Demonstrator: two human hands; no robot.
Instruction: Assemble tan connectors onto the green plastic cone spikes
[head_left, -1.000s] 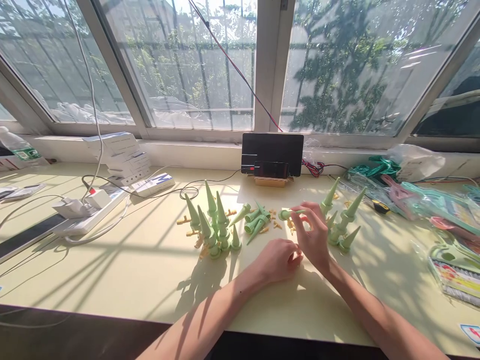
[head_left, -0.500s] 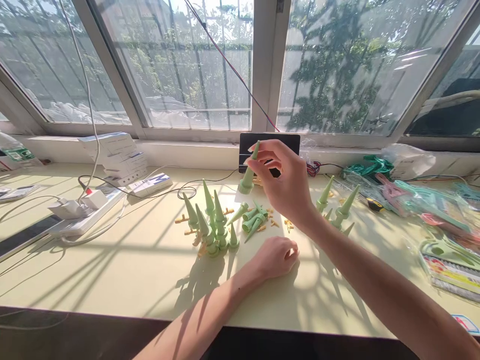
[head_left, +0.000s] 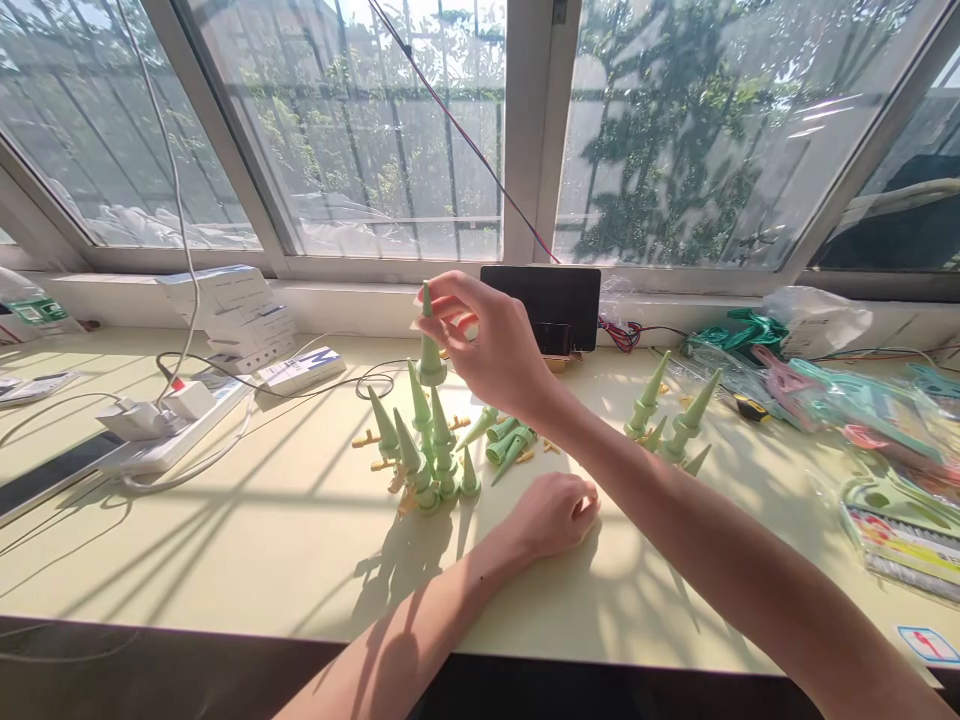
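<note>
My right hand (head_left: 491,350) pinches a pale green plastic cone (head_left: 430,350) by its tip and holds it upright in the air, just above a standing cluster of green cones (head_left: 420,450) on the yellowish table (head_left: 225,530). My left hand (head_left: 559,515) rests on the table in a loose fist, near the front; what it holds, if anything, is hidden. Several loose cones lie flat in a pile of cones (head_left: 506,440) beside small yellow pieces (head_left: 544,445). Another group of cones (head_left: 671,420) stands to the right.
A black device on a wooden stand (head_left: 551,310) sits at the windowsill. A white power strip with cables (head_left: 165,425) and stacked boxes (head_left: 240,315) lie at the left. Plastic bags of coloured parts (head_left: 847,410) fill the right side.
My right hand picked a cone up near the right group, lifted it, and carried it left to above the standing cluster. My left hand stayed put.
</note>
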